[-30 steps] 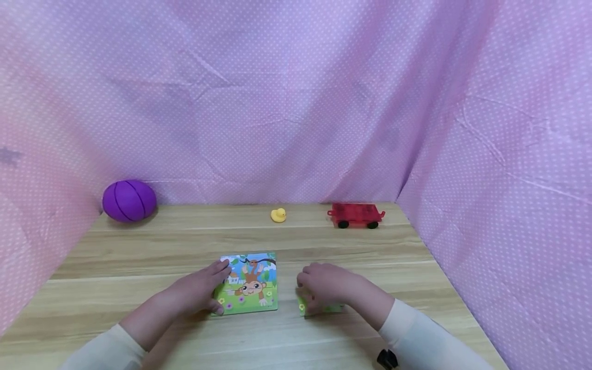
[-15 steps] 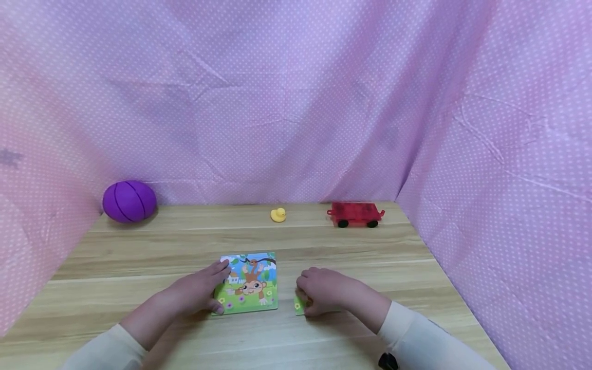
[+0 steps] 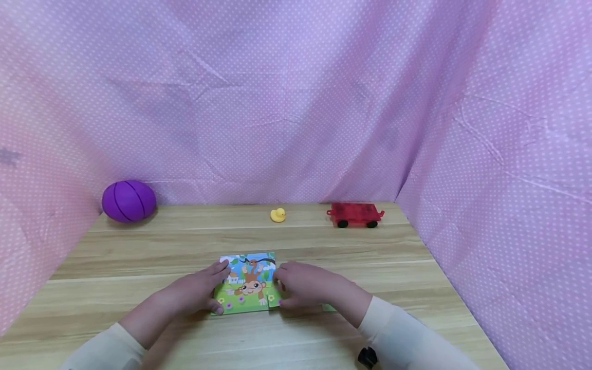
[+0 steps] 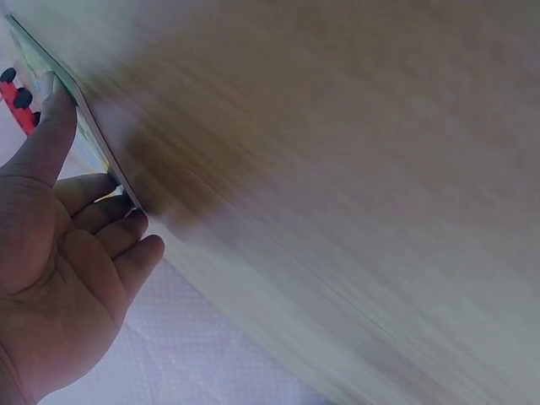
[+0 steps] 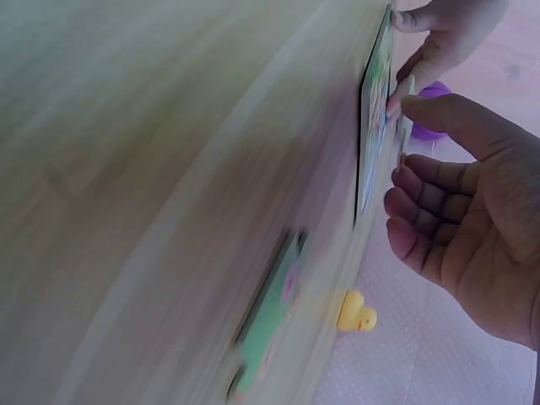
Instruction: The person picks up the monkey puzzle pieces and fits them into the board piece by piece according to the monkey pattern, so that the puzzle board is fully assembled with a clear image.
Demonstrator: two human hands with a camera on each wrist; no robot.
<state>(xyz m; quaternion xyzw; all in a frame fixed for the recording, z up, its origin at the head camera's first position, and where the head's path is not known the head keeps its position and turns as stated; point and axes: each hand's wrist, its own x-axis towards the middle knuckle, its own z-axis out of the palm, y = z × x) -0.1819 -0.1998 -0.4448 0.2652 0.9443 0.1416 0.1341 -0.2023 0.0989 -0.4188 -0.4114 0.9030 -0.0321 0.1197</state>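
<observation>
A square jigsaw puzzle point(image 3: 245, 295) with a hanging monkey picture lies on the wooden table. My left hand point(image 3: 196, 292) holds its left side, thumb at the near corner and fingers further up the edge. My right hand point(image 3: 302, 285) pinches a green puzzle piece point(image 3: 274, 300) between thumb and fingers over the puzzle's right side; in the right wrist view this thin piece point(image 5: 406, 126) is tilted above the board. Another green piece point(image 5: 268, 325) lies on the table, mostly hidden under my right forearm in the head view.
Along the back of the table stand a purple ball point(image 3: 129, 201), a small yellow duck point(image 3: 278, 215) and a red wheeled toy wagon point(image 3: 355, 214). Pink dotted cloth point(image 3: 287, 103) hangs behind and at the sides. A black object point(image 3: 367, 356) is by my right sleeve.
My right hand has moved left from the table to the puzzle's right side, carrying a piece. Another piece shows where it was. The left hand has stayed in place.
</observation>
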